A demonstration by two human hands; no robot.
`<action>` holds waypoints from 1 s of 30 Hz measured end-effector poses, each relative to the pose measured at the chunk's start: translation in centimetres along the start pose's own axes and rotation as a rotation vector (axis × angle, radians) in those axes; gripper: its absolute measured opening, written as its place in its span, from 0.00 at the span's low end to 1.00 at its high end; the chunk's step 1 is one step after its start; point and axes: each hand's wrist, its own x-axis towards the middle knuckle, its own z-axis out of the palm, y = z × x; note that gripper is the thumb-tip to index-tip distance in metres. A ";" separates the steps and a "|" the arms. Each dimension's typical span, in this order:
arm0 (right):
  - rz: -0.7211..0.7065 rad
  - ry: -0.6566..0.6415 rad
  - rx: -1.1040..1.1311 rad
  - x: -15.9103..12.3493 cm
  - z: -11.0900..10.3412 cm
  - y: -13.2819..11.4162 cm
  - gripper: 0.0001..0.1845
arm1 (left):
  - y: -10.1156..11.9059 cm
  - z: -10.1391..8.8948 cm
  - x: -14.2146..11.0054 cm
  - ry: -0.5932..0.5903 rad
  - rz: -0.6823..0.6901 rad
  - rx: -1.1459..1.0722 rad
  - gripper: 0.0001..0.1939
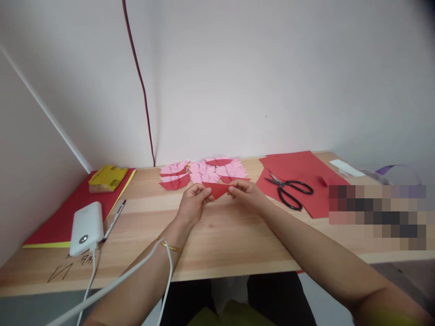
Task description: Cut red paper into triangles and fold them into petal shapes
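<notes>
A small red paper triangle [217,189], its point facing down, is held above the wooden table between my two hands. My left hand [195,201] pinches its left corner between thumb and fingers. At the right corner, my right hand [248,194] has a like pinch on it. Just behind the hands lie several pink and red cut paper pieces [204,173] in rows near the wall. To the right, scissors with black handles [288,189] rest, blades apart, on red paper sheets [299,167].
A white power bank [87,228] with a white cable [90,271] lies at the left, beside a pen [114,221]. Behind it a yellow packet [108,178] sits on red and yellow sheets [50,222]. The cable crosses over my left forearm. A blurred patch hides the table's right end.
</notes>
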 end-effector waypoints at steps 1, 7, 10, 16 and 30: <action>0.018 -0.004 0.022 0.0 0.2 0.0 0.15 | -0.1 0.0 0.0 -0.002 -0.006 -0.003 0.14; 0.134 -0.111 0.031 -0.4 1.1 -0.3 0.19 | -0.3 0.4 -0.4 -0.023 -0.068 0.013 0.15; 0.107 -0.168 0.027 -0.6 1.3 -0.5 0.19 | -0.4 0.7 -0.6 -0.048 -0.084 0.010 0.15; 0.061 -0.202 0.110 -0.8 1.6 -0.6 0.17 | -0.7 0.8 -0.7 -0.060 -0.077 0.011 0.15; 0.048 -0.181 0.040 -0.8 1.6 -1.0 0.17 | -0.4 0.5 -0.4 -0.019 0.019 -0.002 0.12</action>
